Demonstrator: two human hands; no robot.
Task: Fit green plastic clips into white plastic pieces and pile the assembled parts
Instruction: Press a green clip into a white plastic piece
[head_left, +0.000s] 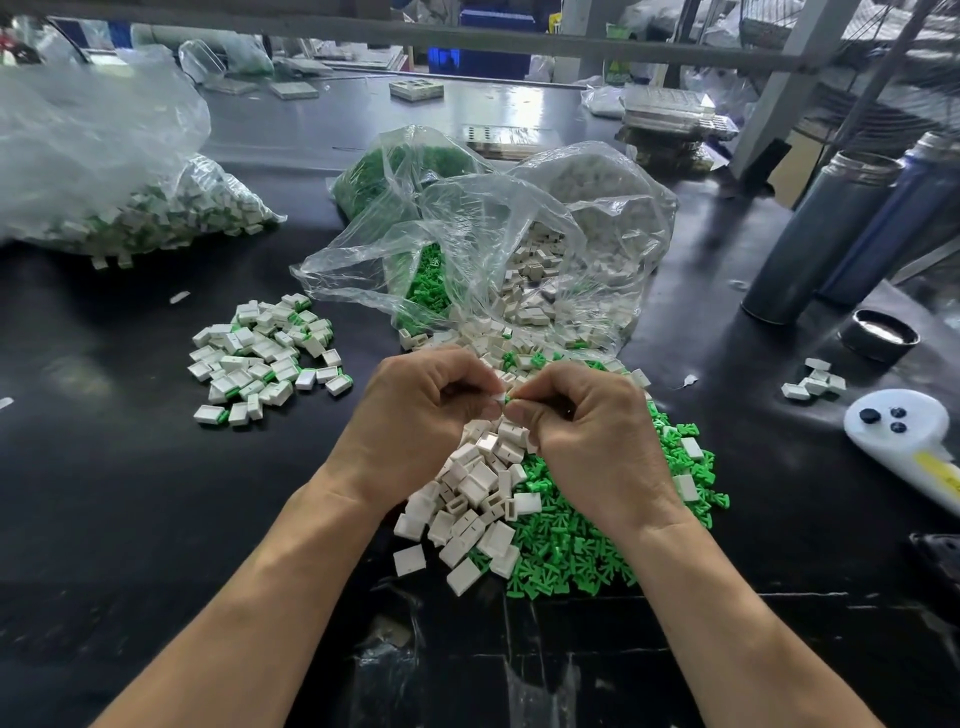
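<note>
White plastic piece (500, 399) and green clip (510, 397) met between the two hands, just above the loose heaps on the black table (130, 493). The left hand (415, 410) pinched the white piece with curled fingers, and the right hand (587, 421) pinched the green clip in the same way; the two parts touched at their ends, so the clip seemed to be going into the piece, but how deep it sat I could not tell, because the fingers covered most of it.

Both parts looked very light and stiff, with smooth faces that may slip under the fingertips. I judged that the white piece is best held on its flat sides, leaving the open end free, and the clip at its wide back end, so that the narrow end can enter straight.

Under the wrists lay the heap of white pieces (478, 493), and just beside it, on the right, the heap of green clips (582, 535). The pile of assembled parts (265, 358) was well apart on the left. Behind the hands an open clear bag (519, 234) spilled more of both kinds.
</note>
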